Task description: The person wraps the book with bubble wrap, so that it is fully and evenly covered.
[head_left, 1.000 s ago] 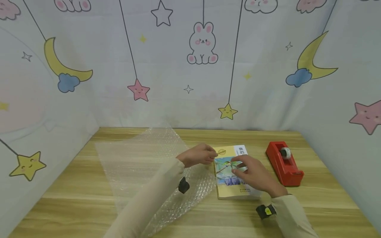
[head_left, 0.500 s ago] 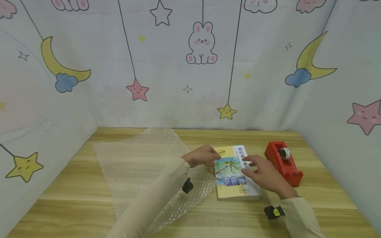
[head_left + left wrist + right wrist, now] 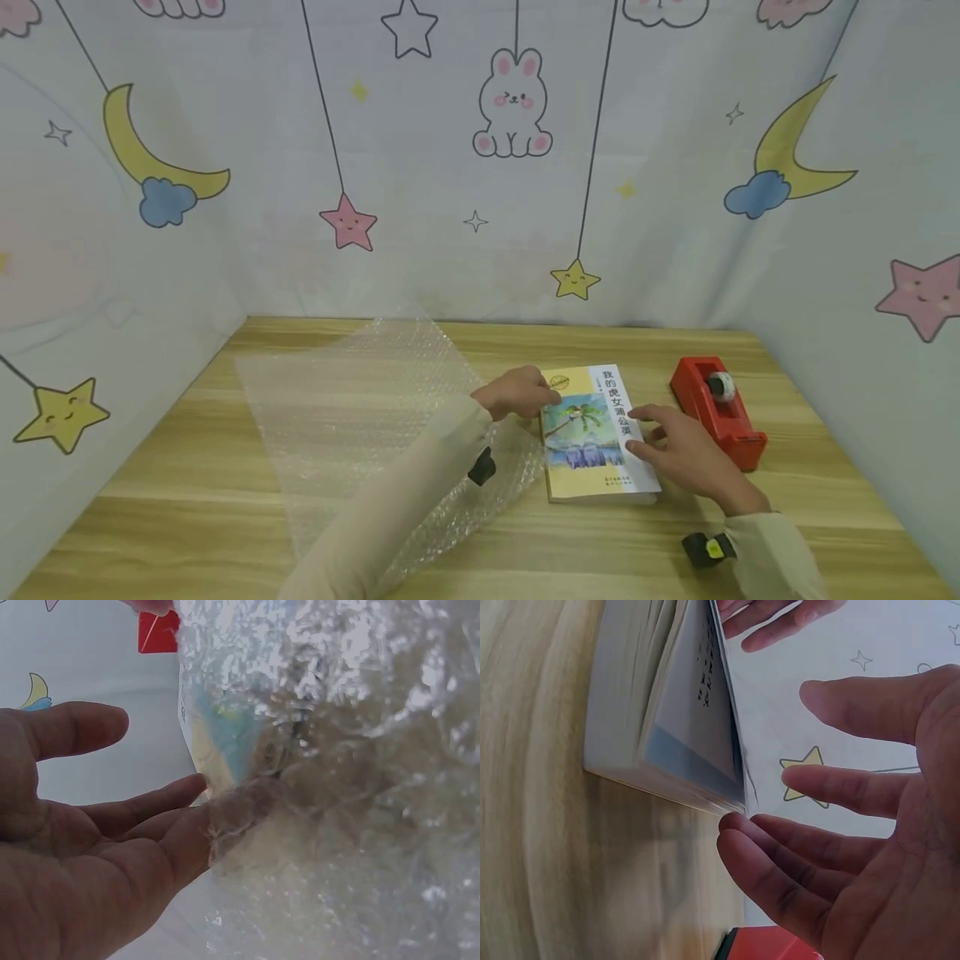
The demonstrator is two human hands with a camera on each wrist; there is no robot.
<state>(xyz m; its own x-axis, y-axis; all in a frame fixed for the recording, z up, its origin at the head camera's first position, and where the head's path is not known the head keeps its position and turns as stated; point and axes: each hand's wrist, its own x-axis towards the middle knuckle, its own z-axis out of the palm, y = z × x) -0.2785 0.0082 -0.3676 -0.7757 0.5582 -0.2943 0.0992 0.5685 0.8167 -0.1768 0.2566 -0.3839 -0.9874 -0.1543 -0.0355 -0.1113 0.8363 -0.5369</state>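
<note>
Flanking book (image 3: 581, 433) — both hands (image 3: 516, 392) (image 3: 686, 450); tape (image 3: 723, 386) in dispenser (image 3: 738, 450).

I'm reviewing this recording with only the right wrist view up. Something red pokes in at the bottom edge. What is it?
Observer: The head view shows it is a tape dispenser with a roll of tape in it.
Operator: And what lies on the person's left of the book?
Observer: A sheet of clear bubble wrap, spread out on the table.
Operator: My view misses the front cover. Any picture on it?
Observer: Yes, the cover faces up and shows a palm tree.
</note>
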